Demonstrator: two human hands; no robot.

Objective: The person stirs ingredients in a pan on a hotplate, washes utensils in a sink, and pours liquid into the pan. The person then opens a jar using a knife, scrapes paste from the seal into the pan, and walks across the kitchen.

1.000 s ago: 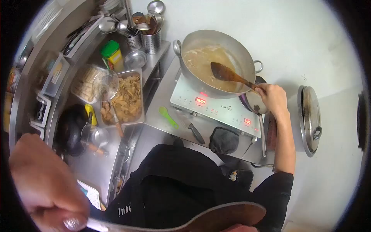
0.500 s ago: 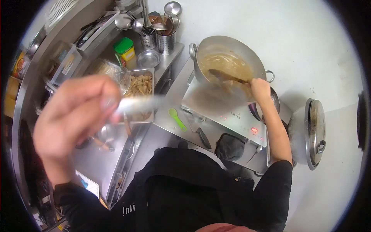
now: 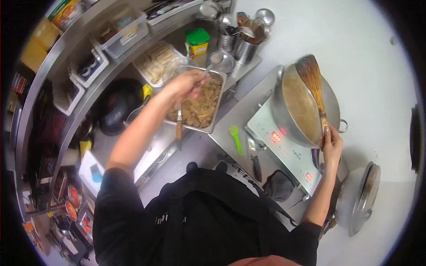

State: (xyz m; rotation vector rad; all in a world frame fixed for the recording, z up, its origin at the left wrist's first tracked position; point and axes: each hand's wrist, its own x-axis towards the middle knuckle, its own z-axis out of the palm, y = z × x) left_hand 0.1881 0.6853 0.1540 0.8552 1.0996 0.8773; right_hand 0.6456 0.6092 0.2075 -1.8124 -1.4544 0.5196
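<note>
My right hand (image 3: 332,144) is closed round the handle of a dark wooden spatula (image 3: 312,80), which is raised over the large metal pan (image 3: 336,98). Brown liquid (image 3: 300,103) fills the pan's bottom. Over the steel tray of brown cooked pieces (image 3: 195,111) my left hand (image 3: 190,84) grips a metal spoon (image 3: 210,68), its bowl end near the small round metal dish (image 3: 223,62). A wooden-handled utensil (image 3: 179,128) leans in the tray, and a clear bowl (image 3: 175,66) sits at its back corner.
The pan stands on a white induction hob (image 3: 284,146). In front lie a green measuring spoon (image 3: 236,139), a knife (image 3: 255,164) and a black cloth (image 3: 278,185). A lidded pot (image 3: 355,199) stands right. On the left are a black wok (image 3: 116,106) and a green-lidded tub (image 3: 198,41).
The view has turned left. My left hand has moved from close to the camera to over the tray, with the spoon. My right hand has lifted the spatula out of the liquid.
</note>
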